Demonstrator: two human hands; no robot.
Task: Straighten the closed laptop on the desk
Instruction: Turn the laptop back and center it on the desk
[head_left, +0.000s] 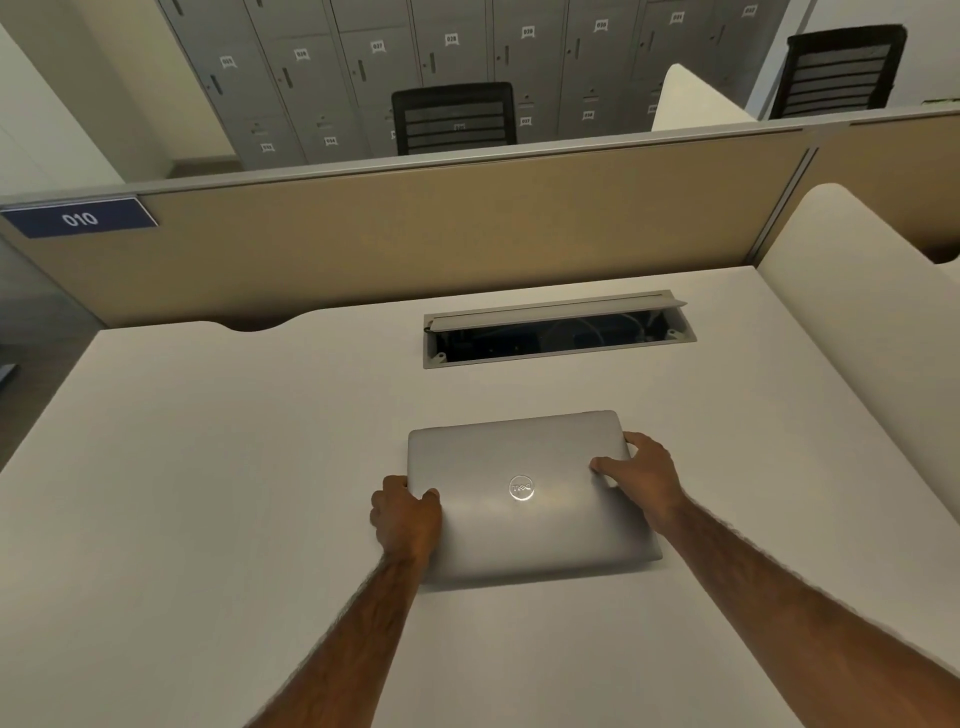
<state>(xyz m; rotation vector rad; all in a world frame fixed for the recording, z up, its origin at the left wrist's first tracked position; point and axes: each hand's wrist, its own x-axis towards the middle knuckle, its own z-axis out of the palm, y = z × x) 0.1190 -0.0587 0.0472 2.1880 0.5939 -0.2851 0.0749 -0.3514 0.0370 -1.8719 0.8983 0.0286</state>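
Observation:
A closed silver laptop (524, 499) with a round logo on its lid lies flat on the white desk (208, 493), a little right of the middle. Its edges run nearly parallel to the desk's back edge, turned slightly. My left hand (408, 517) grips the laptop's left edge, thumb on the lid. My right hand (641, 480) holds the right edge near the far corner, thumb resting on the lid and fingers curled around the side.
An open cable tray (558, 332) is set into the desk behind the laptop. A tan partition (415, 234) with a blue "010" sign (78, 218) stands at the back. A white divider (857, 312) borders the right side. Chairs and grey lockers lie beyond.

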